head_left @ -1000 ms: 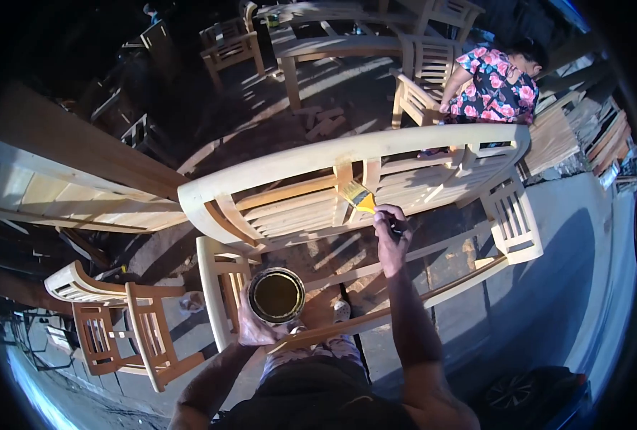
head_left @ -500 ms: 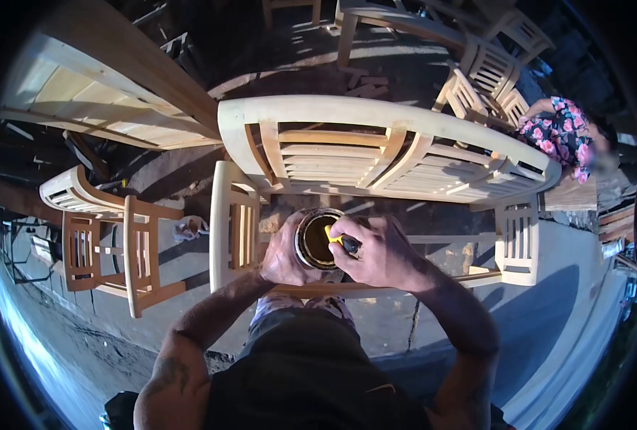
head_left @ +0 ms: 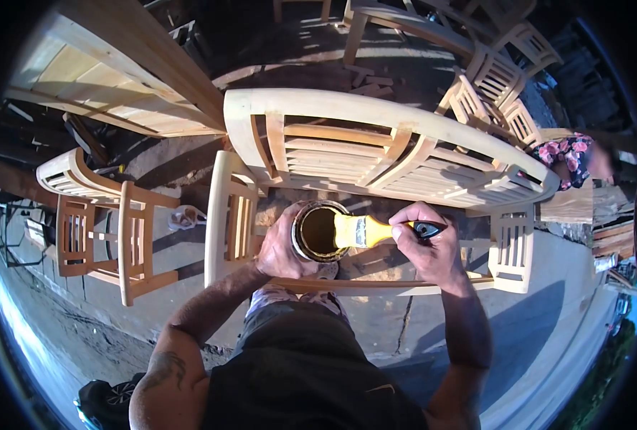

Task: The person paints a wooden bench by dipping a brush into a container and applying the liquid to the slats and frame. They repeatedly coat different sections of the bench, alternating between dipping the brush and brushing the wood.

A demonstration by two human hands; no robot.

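My left hand (head_left: 284, 245) is wrapped round the side of a round open can (head_left: 320, 231) with dark liquid inside and a stained rim. Between the fingers of my right hand (head_left: 427, 244) is the handle of a yellow paintbrush (head_left: 376, 232), held level. Its wide pale-yellow bristles lie over the can's right rim. Both hands are in front of a pale slatted wooden bench (head_left: 376, 111), above the open space where its seat would be.
A slatted wooden chair (head_left: 128, 229) stands at the left, near a small whitish container (head_left: 184, 217). A large wooden panel (head_left: 110, 82) is at upper left. More chairs (head_left: 497, 75) are stacked at upper right, beside a person in flowered clothing (head_left: 566, 154).
My right hand has moved right, drawing the brush out of the can, so its bristles now show at the rim. The person at the right has shifted and shows less.
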